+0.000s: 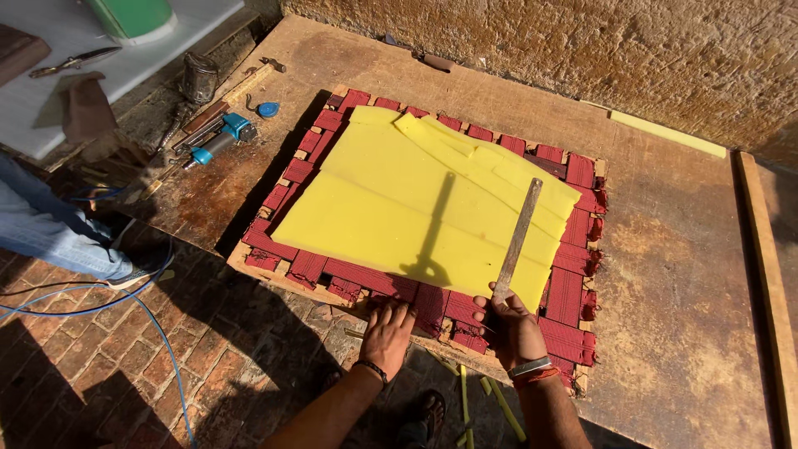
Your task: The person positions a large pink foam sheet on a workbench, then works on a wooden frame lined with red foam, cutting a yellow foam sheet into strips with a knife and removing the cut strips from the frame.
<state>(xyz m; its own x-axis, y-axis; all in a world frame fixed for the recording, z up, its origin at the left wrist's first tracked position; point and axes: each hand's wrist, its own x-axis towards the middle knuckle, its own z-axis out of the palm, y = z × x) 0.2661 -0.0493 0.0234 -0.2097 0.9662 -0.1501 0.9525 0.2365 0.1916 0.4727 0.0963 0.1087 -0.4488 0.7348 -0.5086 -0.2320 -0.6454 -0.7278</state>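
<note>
A wooden frame [258, 268] laced with red webbing [567, 295] lies on a wooden board table. Yellow foam sheets [391, 199] cover most of the webbing, with a second layer of foam pieces [490, 166] towards the far right. My right hand [513, 327] grips the handle of a long flat metal blade [517, 237] that stands on the foam's near right edge. My left hand [387, 330] rests fingers-down on the webbing at the frame's near edge, just left of the right hand.
The table [673, 249] ends near my feet; yellow foam strips [497, 401] lie on the brick floor. A blue air tool [218, 140], hammer and jar sit at the far left. Another person's leg in jeans [46, 229] stands left. A rough wall [582, 50] lies behind.
</note>
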